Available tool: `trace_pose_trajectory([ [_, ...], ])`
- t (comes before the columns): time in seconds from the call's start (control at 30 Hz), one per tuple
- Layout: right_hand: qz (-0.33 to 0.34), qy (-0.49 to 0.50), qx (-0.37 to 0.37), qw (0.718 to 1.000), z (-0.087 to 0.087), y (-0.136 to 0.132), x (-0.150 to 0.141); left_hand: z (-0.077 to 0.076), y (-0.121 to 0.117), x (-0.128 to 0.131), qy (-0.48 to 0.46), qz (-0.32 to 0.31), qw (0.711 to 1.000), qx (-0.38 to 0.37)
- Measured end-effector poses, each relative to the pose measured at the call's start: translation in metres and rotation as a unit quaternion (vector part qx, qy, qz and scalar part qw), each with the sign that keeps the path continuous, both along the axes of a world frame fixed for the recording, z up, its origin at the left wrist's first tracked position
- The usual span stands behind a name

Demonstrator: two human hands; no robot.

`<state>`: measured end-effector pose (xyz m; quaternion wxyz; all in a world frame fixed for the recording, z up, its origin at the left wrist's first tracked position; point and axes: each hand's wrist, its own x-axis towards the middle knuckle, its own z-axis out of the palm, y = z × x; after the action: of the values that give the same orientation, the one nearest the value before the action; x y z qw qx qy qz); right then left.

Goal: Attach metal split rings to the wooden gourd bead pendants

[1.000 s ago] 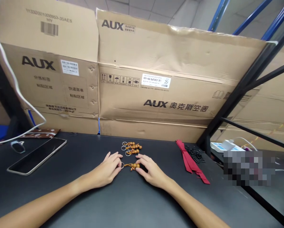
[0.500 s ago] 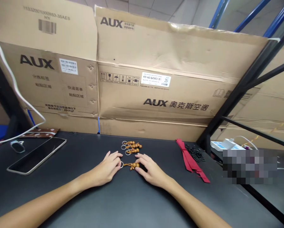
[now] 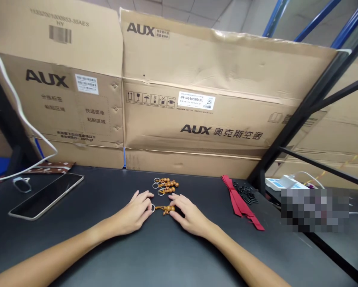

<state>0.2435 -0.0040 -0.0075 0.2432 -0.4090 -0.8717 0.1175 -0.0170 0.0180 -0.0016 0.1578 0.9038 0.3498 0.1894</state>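
A wooden gourd keychain (image 3: 169, 209) lies on the black table between my hands, its orange cord drawn out sideways. My left hand (image 3: 137, 213) has its thumb and index finger closed at the metal ring (image 3: 153, 208) on the left end; the other fingers reach forward. At the right end, my right hand (image 3: 187, 213) curls its thumb and fingers around the gourd bead, touching its edge. Just beyond the hands are several similar keychains (image 3: 167, 183), with rings to the left and wooden beads to the right.
A phone (image 3: 47, 196) lies at left near a small glassy object (image 3: 22, 184) and a brown patterned pouch (image 3: 51, 167). Red ribbons (image 3: 240, 201) and black loops (image 3: 246, 193) lie at right. Cardboard boxes (image 3: 190, 115) wall the back; a black metal frame (image 3: 286, 127) slants at right.
My right hand has shifted very slightly left at the gourd bead. My left hand and the keychains stay practically where they were.
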Motion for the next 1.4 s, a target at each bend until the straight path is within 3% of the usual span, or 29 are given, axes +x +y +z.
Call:
trace_pose_trajectory([
  [0.2, 0.046, -0.003, -0.014, 0.999, 0.004, -0.012, -0.01, -0.004, 0.001, -0.001, -0.024, -0.002, 1.0, 0.018],
  [0.4, -0.013, 0.032, 0.016, 0.999, 0.0, 0.002, 0.0, -0.003, 0.002, -0.001, -0.007, -0.021, 1.0, 0.01],
  [0.67, 0.053, -0.001, -0.003, 0.999, 0.003, -0.013, -0.01, -0.002, -0.001, -0.001, -0.023, -0.011, 1.0, 0.01],
  [0.97, -0.017, 0.027, 0.013, 0.999, -0.002, 0.003, 0.002, 0.002, -0.001, 0.0, -0.01, -0.015, 1.0, 0.002],
  [1.23, -0.065, 0.015, 0.048, 0.997, -0.01, 0.01, 0.005, 0.002, 0.002, -0.001, -0.005, -0.006, 0.999, 0.04],
  [1.4, -0.149, 0.002, 0.102, 0.984, -0.009, 0.027, 0.007, 0.003, 0.016, -0.001, 0.033, 0.039, 0.996, 0.075],
])
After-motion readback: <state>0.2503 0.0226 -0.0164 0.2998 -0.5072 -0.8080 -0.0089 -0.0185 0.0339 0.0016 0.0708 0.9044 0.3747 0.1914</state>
